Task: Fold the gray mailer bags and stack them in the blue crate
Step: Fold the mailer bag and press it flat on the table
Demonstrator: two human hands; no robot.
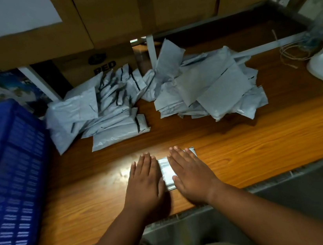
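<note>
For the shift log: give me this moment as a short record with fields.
surface: wooden table
left hand: flat, pressing the folded mailer bag
right hand: flat, pressing the same bag
left pile: folded gray mailer bags
right pile: loose gray mailer bags
blue crate: at the table's left; contents not visible

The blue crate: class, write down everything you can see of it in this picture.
The blue crate looks like moulded plastic, its walls pierced with rows of small slots. It stands at the left end of the wooden table, cut off by the picture's left edge. Its rim looks tilted, perhaps only from the wide lens. The inside is mostly hidden. The nearest pile of gray mailer bags lies just to its right, seemingly against its wall. Neither hand touches it.
</note>
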